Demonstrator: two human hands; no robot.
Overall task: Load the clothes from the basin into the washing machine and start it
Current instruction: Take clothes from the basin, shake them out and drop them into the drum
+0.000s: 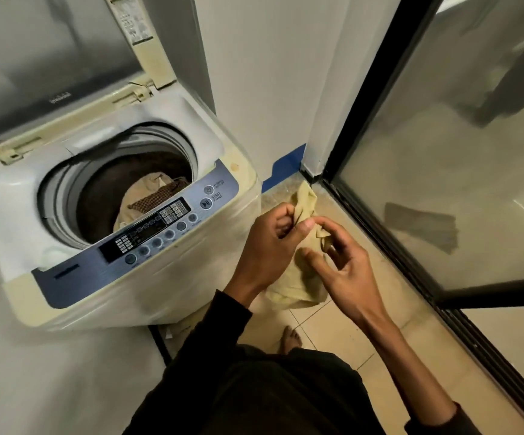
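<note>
A top-loading washing machine [223, 171] stands at the left with its lid [50, 58] raised. Inside the drum lie a beige garment and a dark checked cloth [157, 199]. To the right of the machine my left hand [270, 243] grips a pale yellow cloth [306, 202], which hangs down to about knee height. My right hand [342, 262] is beside it, fingers spread and loosely curved, the fingertips touching the cloth's fold. The blue control panel [148, 237] with round buttons faces me. No basin is in view.
A glass sliding door with a black frame [380, 215] runs along the right. A white wall [270, 89] is behind the machine, with blue tape [285, 166] at its foot. My bare foot [290, 337] stands on the beige tile floor.
</note>
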